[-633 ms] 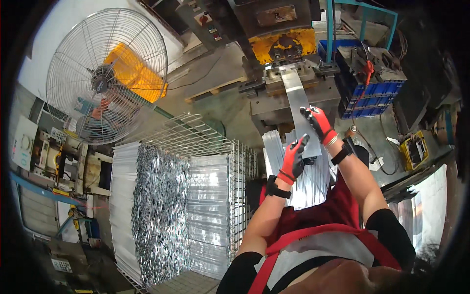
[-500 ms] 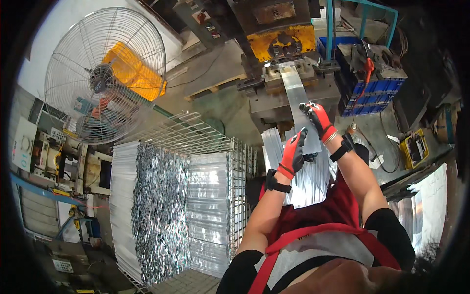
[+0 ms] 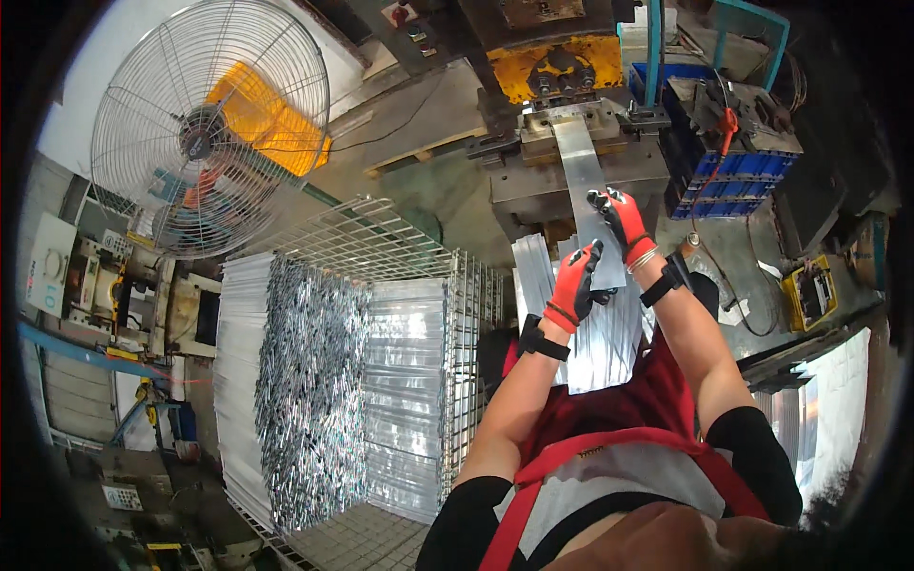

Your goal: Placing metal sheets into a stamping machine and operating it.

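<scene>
A long flat metal strip (image 3: 583,178) reaches from the die of a press (image 3: 569,122) toward me. My right hand (image 3: 624,228), in a red glove with dark fingertips, is closed on the strip's right edge. Closer to my body, my left hand (image 3: 574,285), gloved alike, pinches the strip's left side near its near end. Below both hands, a stack of similar metal strips (image 3: 598,354) lies at my lap, partly hidden by the hands and the held strip. More strips (image 3: 535,271) stick out beyond my left hand.
At left stands a wire mesh cage (image 3: 466,333) packed with bundled metal strips (image 3: 314,390). A large caged fan (image 3: 205,133) is behind it. Blue crates (image 3: 724,181) stand right of the press, with a yellow bin (image 3: 809,293) nearer me. A wooden pallet (image 3: 428,152) lies back left.
The whole view has shifted slightly, the press and cage sitting higher in the picture. Both hands keep their hold on the strip and are slightly farther from the die.
</scene>
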The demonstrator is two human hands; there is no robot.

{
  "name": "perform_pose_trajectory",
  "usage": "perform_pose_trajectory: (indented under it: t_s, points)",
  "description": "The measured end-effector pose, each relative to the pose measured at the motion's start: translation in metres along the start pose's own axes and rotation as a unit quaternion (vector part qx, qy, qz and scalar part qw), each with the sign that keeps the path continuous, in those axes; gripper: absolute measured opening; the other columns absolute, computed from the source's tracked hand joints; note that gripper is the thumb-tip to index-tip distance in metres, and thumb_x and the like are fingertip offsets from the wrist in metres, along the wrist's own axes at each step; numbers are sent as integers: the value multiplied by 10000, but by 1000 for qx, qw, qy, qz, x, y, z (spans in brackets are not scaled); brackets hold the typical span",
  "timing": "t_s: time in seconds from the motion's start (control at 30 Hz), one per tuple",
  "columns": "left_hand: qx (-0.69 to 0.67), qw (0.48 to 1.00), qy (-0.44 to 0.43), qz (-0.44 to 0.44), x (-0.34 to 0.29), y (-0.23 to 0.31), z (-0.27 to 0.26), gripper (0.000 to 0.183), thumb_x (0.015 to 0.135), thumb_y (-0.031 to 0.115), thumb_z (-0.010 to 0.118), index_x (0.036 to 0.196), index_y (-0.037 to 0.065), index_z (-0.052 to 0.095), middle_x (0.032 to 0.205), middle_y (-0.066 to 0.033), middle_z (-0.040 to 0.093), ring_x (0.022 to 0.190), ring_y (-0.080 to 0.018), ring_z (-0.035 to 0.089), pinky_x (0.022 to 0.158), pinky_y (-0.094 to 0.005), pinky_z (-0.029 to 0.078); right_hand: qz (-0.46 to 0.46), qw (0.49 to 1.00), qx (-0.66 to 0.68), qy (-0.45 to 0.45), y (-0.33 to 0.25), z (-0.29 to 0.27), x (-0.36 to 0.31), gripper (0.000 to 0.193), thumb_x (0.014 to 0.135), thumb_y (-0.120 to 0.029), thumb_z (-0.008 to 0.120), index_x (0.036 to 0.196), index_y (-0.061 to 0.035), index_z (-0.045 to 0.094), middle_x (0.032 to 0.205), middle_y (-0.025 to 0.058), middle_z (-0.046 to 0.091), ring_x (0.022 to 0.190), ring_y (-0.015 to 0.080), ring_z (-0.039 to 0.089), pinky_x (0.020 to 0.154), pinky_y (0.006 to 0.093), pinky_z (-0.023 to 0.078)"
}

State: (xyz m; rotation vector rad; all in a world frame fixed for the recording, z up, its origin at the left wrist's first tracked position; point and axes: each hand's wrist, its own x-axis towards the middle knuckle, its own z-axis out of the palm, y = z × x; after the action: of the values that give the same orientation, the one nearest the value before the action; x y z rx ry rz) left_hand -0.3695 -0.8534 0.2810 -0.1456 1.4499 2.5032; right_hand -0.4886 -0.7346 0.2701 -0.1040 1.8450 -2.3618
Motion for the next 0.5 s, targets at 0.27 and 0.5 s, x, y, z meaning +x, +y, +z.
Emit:
perform_pose_trajectory:
  t_s: [0.27, 0.5]
  points:
    - [25, 999, 9, 24, 11, -12, -10, 310, 934, 395, 526, 894, 95, 595, 686, -6, 587, 512, -94, 566, 404, -215, 418, -14, 997, 65, -24, 4, -1, 4, 218, 860, -229, 638, 960, -42, 685, 857, -28, 642, 767, 60, 550, 680, 224, 434]
    - [-49, 998, 22, -18, -4, 0, 0, 276, 937, 363, 524, 904, 100, 601, 713, 1, 599, 523, -94, 572, 408, -225, 427, 28, 1000, -6, 6, 4, 2, -1, 217, 877, -207, 609, 981, -28, 674, 900, 5, 661, 822, 86, 590, 738, 240, 465]
